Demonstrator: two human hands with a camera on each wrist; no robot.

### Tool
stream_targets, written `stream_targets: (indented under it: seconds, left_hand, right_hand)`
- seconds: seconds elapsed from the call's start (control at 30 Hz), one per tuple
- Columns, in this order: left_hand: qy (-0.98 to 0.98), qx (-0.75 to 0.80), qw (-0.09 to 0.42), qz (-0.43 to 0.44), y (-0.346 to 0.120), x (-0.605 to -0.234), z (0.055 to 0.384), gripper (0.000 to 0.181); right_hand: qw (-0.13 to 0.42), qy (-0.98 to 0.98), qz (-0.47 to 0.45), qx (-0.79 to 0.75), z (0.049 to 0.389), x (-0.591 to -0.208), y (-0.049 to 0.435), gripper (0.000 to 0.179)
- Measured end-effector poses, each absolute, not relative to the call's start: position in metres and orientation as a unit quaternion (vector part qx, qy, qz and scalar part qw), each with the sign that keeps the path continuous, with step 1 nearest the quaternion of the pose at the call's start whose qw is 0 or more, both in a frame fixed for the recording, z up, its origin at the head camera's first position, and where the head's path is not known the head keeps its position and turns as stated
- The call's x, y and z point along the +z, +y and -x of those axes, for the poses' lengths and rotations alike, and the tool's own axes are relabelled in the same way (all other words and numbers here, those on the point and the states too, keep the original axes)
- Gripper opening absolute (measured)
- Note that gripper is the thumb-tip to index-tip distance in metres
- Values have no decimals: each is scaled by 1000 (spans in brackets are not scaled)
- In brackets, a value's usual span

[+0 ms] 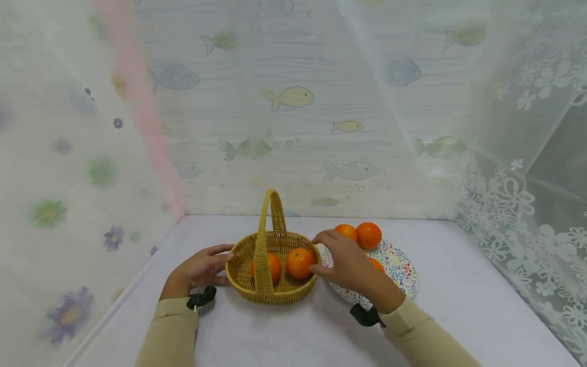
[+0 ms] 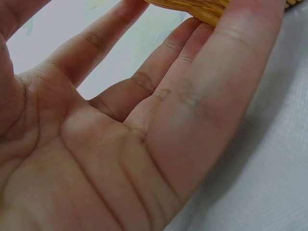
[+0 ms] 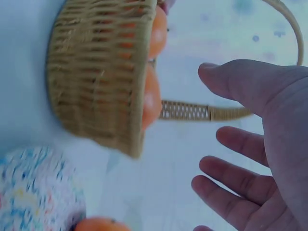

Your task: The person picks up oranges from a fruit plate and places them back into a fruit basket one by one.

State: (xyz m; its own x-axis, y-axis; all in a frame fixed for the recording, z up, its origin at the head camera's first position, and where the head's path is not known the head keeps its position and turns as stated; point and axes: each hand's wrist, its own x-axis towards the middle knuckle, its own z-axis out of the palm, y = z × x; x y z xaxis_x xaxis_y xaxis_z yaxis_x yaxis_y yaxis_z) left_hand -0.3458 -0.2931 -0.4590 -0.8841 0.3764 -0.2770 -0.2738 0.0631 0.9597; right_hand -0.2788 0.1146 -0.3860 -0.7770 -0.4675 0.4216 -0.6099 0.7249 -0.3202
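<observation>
A yellow wicker basket [image 1: 289, 296] with a tall handle [image 1: 262, 239] stands on the white table. Two oranges lie in it, one [image 1: 300, 263] at the right and one [image 1: 275, 267] partly behind the handle. My left hand [image 1: 202, 270] is at the basket's left side, its fairly straight fingers [image 2: 180, 86] touching the wicker. Over the right rim, my right hand [image 1: 346, 260] is spread with thumb and fingers apart. In the right wrist view nothing lies between that hand's fingers [image 3: 231, 178], and a gap separates them from the oranges in the basket [image 3: 153, 98].
Right of the basket is a round plate [image 1: 405, 278] with a multicoloured speckled pattern. Oranges [image 1: 369, 235] sit at its far side, and another [image 1: 377, 264] is partly hidden by my right hand. Behind the table hangs a fish-patterned curtain [image 1: 293, 173].
</observation>
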Motion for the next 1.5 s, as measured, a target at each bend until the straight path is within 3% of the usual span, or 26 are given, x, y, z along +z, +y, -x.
stream_targets:
  seconds: [0.7,1.5]
  left_hand:
    - [694,680,232,-40,-292,-457,343,63]
    - [691,683,234,-40,-292,-459,342,62]
  right_hand:
    - [166,-935,-231,210,260,-405,195,58]
    - [66,-958,-154,232,261,-424,222,83]
